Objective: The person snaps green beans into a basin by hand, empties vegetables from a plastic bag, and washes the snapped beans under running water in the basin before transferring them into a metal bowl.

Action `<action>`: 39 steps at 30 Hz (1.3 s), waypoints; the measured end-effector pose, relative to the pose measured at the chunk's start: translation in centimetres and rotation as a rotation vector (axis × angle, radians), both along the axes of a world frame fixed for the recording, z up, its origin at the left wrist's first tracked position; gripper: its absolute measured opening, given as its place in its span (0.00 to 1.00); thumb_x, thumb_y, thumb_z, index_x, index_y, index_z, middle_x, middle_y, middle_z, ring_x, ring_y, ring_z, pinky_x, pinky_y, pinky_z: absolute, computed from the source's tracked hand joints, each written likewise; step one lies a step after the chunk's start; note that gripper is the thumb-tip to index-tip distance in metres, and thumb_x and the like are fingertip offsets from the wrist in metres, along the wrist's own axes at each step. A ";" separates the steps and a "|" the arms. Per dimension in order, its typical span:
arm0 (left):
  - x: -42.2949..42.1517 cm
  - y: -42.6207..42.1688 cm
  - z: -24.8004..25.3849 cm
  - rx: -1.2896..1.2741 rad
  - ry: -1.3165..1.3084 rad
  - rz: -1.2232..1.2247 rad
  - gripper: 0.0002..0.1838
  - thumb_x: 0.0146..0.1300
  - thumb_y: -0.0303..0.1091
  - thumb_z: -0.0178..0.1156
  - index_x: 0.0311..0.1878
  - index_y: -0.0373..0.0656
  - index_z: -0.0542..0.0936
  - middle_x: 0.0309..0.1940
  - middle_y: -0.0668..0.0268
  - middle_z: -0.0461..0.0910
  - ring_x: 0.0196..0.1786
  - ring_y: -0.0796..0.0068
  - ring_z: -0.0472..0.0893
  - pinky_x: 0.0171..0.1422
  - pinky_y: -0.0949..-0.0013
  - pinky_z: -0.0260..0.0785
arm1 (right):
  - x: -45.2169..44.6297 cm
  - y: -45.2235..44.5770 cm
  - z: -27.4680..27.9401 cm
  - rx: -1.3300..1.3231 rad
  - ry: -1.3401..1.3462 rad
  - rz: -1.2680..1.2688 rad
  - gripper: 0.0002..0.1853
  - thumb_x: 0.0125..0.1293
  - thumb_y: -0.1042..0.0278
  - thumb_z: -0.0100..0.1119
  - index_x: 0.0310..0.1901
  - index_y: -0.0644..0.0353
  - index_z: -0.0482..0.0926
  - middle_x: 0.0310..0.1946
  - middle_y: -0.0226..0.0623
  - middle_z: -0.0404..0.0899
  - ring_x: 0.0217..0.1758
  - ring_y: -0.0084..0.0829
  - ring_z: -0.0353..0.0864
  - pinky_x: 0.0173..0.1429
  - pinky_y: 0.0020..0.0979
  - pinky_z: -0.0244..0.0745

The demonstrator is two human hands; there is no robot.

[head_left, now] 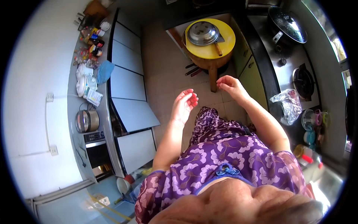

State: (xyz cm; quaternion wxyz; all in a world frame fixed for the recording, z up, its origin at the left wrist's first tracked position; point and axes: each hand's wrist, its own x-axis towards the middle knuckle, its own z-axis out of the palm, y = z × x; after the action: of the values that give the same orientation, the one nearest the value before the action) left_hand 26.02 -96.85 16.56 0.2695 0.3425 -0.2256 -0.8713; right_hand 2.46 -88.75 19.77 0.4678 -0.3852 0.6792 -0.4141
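Note:
My left hand [184, 107] hangs in the air in front of my body, palm turned inward, with loosely curled fingers and nothing visible in it. Level with it to the right is my right hand [234, 89], its fingers bent and no object showing between them. Just beyond the right hand stands a brown wooden stool [213, 76]. A round yellow board [228, 35] lies on top, bearing a shiny metal bowl or lid [203, 33]. From beneath that metal piece sticks out a wooden handle [218, 49] with a grey blade, like a cleaver's. Neither hand touches these things.
On the left, a cabinet door [135, 114] stands ajar below a counter with jars, a blue bag [105, 71] and a rice cooker [87, 121]. To the right are a lidded wok [287, 24], a gas burner [303, 82] and a clear plastic bag [289, 106].

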 end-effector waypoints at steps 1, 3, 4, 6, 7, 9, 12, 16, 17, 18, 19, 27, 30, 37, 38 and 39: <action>-1.6 -2.7 -0.6 -0.002 -0.013 -0.016 0.09 0.67 0.29 0.51 0.49 0.43 0.74 0.38 0.66 0.79 0.41 0.73 0.79 0.48 0.71 0.73 | -2.0 -2.0 -0.7 0.016 -0.042 -0.036 0.09 0.67 0.72 0.53 0.46 0.61 0.76 0.40 0.29 0.79 0.45 0.20 0.76 0.51 0.24 0.71; -4.9 -8.2 -1.8 -0.008 -0.023 -0.042 0.09 0.67 0.29 0.51 0.49 0.43 0.74 0.39 0.65 0.79 0.41 0.73 0.79 0.47 0.70 0.73 | -6.0 -6.3 -2.9 0.053 -0.074 -0.111 0.11 0.67 0.71 0.52 0.49 0.59 0.75 0.41 0.29 0.80 0.45 0.20 0.77 0.49 0.24 0.71; -6.5 -11.0 -2.5 -0.008 -0.028 -0.056 0.09 0.67 0.29 0.51 0.49 0.44 0.74 0.39 0.65 0.79 0.41 0.73 0.79 0.47 0.70 0.73 | -8.0 -8.7 -4.0 0.100 -0.092 -0.176 0.11 0.65 0.72 0.53 0.49 0.61 0.75 0.41 0.32 0.80 0.43 0.22 0.77 0.48 0.24 0.71; -8.8 -13.9 -3.6 -0.002 -0.041 -0.082 0.10 0.66 0.29 0.52 0.50 0.44 0.75 0.39 0.65 0.79 0.41 0.73 0.79 0.47 0.70 0.73 | -10.3 -11.0 -5.5 0.139 -0.101 -0.271 0.12 0.66 0.71 0.53 0.50 0.61 0.74 0.41 0.33 0.80 0.43 0.23 0.77 0.47 0.25 0.72; -9.9 -15.7 -4.5 0.003 -0.055 -0.095 0.10 0.66 0.29 0.53 0.50 0.44 0.75 0.39 0.65 0.80 0.41 0.73 0.79 0.47 0.70 0.73 | -11.4 -12.8 -6.6 0.158 -0.138 -0.321 0.14 0.66 0.70 0.54 0.53 0.60 0.73 0.41 0.33 0.79 0.42 0.23 0.77 0.46 0.25 0.73; -12.5 -19.9 -7.1 0.010 -0.072 -0.122 0.11 0.66 0.29 0.54 0.51 0.44 0.75 0.40 0.66 0.79 0.41 0.74 0.79 0.47 0.69 0.74 | -13.6 -16.9 -9.1 0.178 -0.137 -0.409 0.17 0.65 0.70 0.55 0.55 0.60 0.73 0.41 0.34 0.79 0.42 0.24 0.77 0.45 0.25 0.73; -15.1 -24.2 -11.6 -0.003 -0.149 -0.171 0.15 0.64 0.29 0.55 0.55 0.45 0.73 0.47 0.67 0.76 0.48 0.73 0.76 0.49 0.63 0.74 | -15.4 -21.5 -13.5 0.194 -0.110 -0.555 0.21 0.65 0.66 0.54 0.60 0.60 0.70 0.44 0.35 0.78 0.42 0.27 0.77 0.44 0.27 0.74; -18.7 -29.6 -15.7 -0.247 -0.380 -0.255 0.32 0.65 0.36 0.54 0.71 0.52 0.56 0.71 0.66 0.55 0.70 0.63 0.59 0.61 0.50 0.63 | -17.6 -26.6 -18.2 0.261 -0.020 -0.751 0.24 0.65 0.63 0.54 0.62 0.58 0.67 0.46 0.35 0.76 0.39 0.31 0.78 0.41 0.31 0.74; -19.2 -30.8 -16.3 -0.282 -0.395 -0.298 0.38 0.62 0.38 0.56 0.73 0.56 0.50 0.72 0.63 0.52 0.65 0.62 0.65 0.52 0.58 0.67 | -17.4 -27.4 -18.1 0.291 -0.046 -0.787 0.24 0.65 0.63 0.54 0.62 0.57 0.68 0.46 0.35 0.77 0.39 0.32 0.78 0.42 0.31 0.74; -19.8 -31.5 -16.8 -0.282 -0.395 -0.329 0.38 0.63 0.38 0.56 0.73 0.57 0.49 0.73 0.65 0.50 0.68 0.62 0.61 0.55 0.55 0.65 | -17.1 -27.9 -17.7 0.321 -0.072 -0.823 0.23 0.65 0.63 0.54 0.61 0.57 0.68 0.46 0.36 0.77 0.40 0.32 0.78 0.42 0.31 0.74; -19.6 -30.9 -17.6 -0.270 -0.397 -0.336 0.38 0.64 0.39 0.55 0.73 0.58 0.48 0.74 0.66 0.49 0.70 0.61 0.57 0.58 0.51 0.63 | -16.6 -27.6 -18.1 0.334 0.018 -0.837 0.21 0.65 0.62 0.55 0.58 0.59 0.72 0.45 0.39 0.79 0.43 0.35 0.79 0.46 0.33 0.73; -20.5 -31.6 -21.3 -0.237 -0.415 -0.272 0.26 0.68 0.41 0.51 0.67 0.56 0.56 0.61 0.71 0.65 0.56 0.73 0.68 0.53 0.49 0.63 | -14.9 -27.0 -17.9 0.214 0.278 -0.920 0.20 0.67 0.57 0.52 0.52 0.65 0.75 0.42 0.45 0.80 0.44 0.39 0.79 0.50 0.35 0.72; -20.4 -32.2 -21.6 -0.231 -0.411 -0.281 0.22 0.69 0.46 0.49 0.64 0.56 0.61 0.57 0.72 0.68 0.53 0.75 0.70 0.51 0.55 0.64 | -15.1 -27.4 -18.1 0.224 0.072 -0.923 0.24 0.68 0.52 0.51 0.57 0.63 0.70 0.45 0.40 0.77 0.46 0.36 0.76 0.53 0.33 0.70; -18.5 -33.6 -18.8 -0.142 -0.315 -0.278 0.22 0.70 0.51 0.48 0.64 0.56 0.64 0.53 0.72 0.71 0.48 0.76 0.74 0.47 0.63 0.67 | -11.9 -27.7 -14.1 -0.079 -0.385 -0.799 0.31 0.65 0.45 0.57 0.60 0.62 0.67 0.49 0.38 0.75 0.52 0.29 0.73 0.60 0.29 0.65; -18.3 -33.8 -18.8 -0.122 -0.277 -0.300 0.23 0.70 0.50 0.48 0.65 0.57 0.64 0.53 0.72 0.71 0.49 0.76 0.74 0.48 0.62 0.69 | -11.3 -27.6 -12.6 -0.139 -0.527 -0.757 0.33 0.64 0.46 0.59 0.60 0.64 0.67 0.50 0.40 0.76 0.54 0.30 0.73 0.62 0.30 0.64; -18.1 -34.1 -18.8 -0.101 -0.238 -0.320 0.23 0.70 0.50 0.47 0.65 0.57 0.63 0.54 0.72 0.71 0.50 0.75 0.74 0.50 0.60 0.70 | -11.1 -27.5 -11.7 -0.059 -0.593 -0.615 0.34 0.60 0.50 0.66 0.62 0.63 0.67 0.52 0.40 0.76 0.57 0.28 0.72 0.64 0.28 0.63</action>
State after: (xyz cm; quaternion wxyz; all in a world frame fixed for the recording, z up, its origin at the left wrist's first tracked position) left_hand 7.94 -130.97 -2.28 0.1158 0.3889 -0.3510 -0.8439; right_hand -8.68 -116.25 8.04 0.4865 -0.0422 0.5863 -0.6464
